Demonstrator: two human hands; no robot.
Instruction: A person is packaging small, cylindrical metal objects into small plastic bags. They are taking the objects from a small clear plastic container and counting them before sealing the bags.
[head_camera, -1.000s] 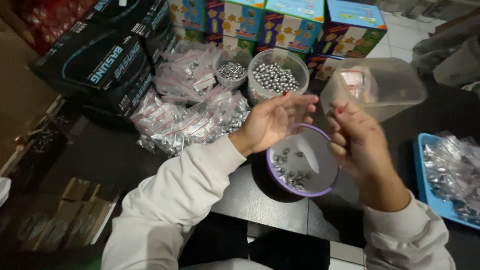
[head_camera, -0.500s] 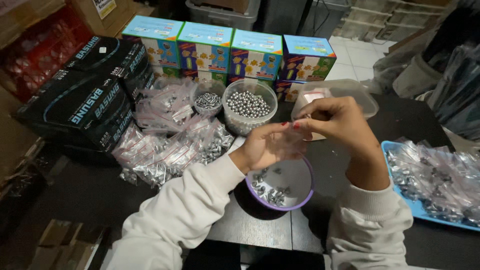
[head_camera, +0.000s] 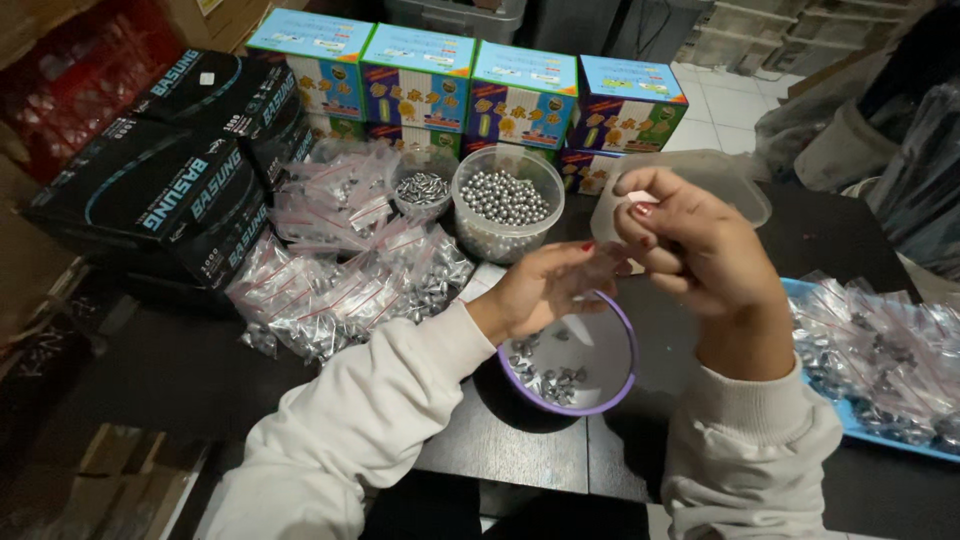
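Both hands met above a round purple-rimmed plastic bowl (head_camera: 585, 365). Left hand (head_camera: 545, 290) was cupped, palm turned up, its fingers curled together around a small clear plastic bag (head_camera: 600, 268) that was hard to see. Right hand (head_camera: 690, 255) pinched the top edge of that same bag between the thumb and the bent fingers. The bowl stood on the dark surface (head_camera: 160, 370) just under the hands and held a few small grey metal pieces on its near side.

Behind the hands stood two clear round tubs: a large one (head_camera: 507, 215) full of shiny steel balls and a smaller one (head_camera: 422, 185) with darker bits. One clear empty plastic box (head_camera: 735, 195) was partly hidden by the right hand. A pile of filled little bags (head_camera: 340, 270) lay on the left, too many to count. Four colourful cardboard boxes (head_camera: 470, 75) made a row at the back, black cartons (head_camera: 165, 170) were stacked at far left, and one blue tray (head_camera: 880, 365) with more bags lay on the right.
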